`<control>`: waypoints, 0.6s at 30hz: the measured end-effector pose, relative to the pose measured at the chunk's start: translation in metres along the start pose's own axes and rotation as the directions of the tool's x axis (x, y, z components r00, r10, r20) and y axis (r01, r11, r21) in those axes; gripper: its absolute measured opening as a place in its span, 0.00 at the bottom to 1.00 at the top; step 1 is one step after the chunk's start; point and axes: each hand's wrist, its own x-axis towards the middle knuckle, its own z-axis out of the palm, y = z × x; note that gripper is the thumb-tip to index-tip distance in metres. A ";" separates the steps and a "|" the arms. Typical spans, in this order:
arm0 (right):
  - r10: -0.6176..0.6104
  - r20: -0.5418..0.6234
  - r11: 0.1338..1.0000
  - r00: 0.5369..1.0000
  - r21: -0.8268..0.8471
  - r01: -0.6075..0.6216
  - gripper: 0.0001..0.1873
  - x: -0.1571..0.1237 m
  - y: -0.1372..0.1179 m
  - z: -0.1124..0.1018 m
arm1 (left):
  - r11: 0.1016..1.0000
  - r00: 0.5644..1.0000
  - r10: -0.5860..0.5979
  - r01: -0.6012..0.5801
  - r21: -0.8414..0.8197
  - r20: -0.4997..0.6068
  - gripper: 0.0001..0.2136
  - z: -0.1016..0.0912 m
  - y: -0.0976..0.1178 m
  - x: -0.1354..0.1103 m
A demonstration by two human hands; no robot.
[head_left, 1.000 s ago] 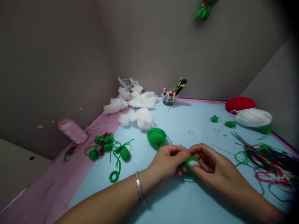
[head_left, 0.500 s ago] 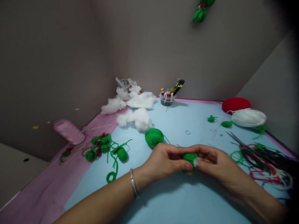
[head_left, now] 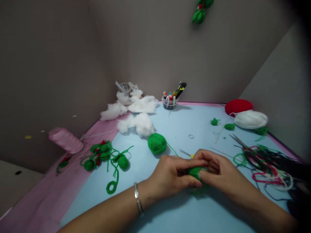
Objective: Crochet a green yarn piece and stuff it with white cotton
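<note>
Since half a second ago, the white stuffing at the green piece's [head_left: 194, 172] right-hand side has nearly vanished under the right thumb, and the yellow part of a thin tool [head_left: 191, 156] has come into sight beyond the hands. At left, a pink thread cone [head_left: 65, 140] lies tipped near a cluster of green and red pieces [head_left: 105, 156]. The left hand [head_left: 168, 174] pinches the green piece between thumb and fingers, over the blue sheet [head_left: 167, 213]. The piece's visible part runs roughly crosswise between the hands; covered ends hide which way it points. The right hand [head_left: 220, 171] grips its other side. Farther right lie scissors [head_left: 239, 141].
</note>
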 end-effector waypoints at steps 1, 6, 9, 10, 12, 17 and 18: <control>-0.002 0.060 0.999 0.998 0.038 0.000 0.09 0.000 -0.001 -0.004 | 0.998 1.000 -0.022 0.021 -0.053 -0.011 0.22 -0.001 0.001 0.001; -0.015 0.148 0.987 0.989 0.162 -0.009 0.19 0.001 0.003 -0.015 | 0.999 1.000 0.006 -0.006 -0.043 -0.002 0.25 -0.006 0.006 0.003; 0.023 0.084 0.996 0.996 0.089 -0.031 0.20 0.002 0.006 -0.016 | 0.991 0.994 0.092 -0.096 0.092 0.055 0.26 -0.011 0.010 0.002; 0.024 0.083 0.997 0.996 0.075 -0.030 0.20 0.002 0.007 -0.016 | 0.985 0.991 0.110 -0.119 0.126 0.079 0.26 -0.012 0.012 0.002; 0.030 0.111 0.995 0.993 0.091 -0.040 0.20 0.002 0.007 -0.014 | 0.977 0.983 0.115 -0.138 0.163 0.142 0.24 -0.015 0.015 0.001; 0.072 0.251 0.958 0.965 0.252 -0.137 0.17 -0.003 0.006 -0.005 | 0.982 0.979 0.065 -0.097 0.162 0.195 0.19 -0.015 0.020 -0.001; 0.082 0.273 0.950 0.959 0.270 -0.158 0.17 -0.004 0.006 -0.003 | 0.977 0.979 0.082 -0.116 0.179 0.189 0.18 -0.013 0.019 -0.002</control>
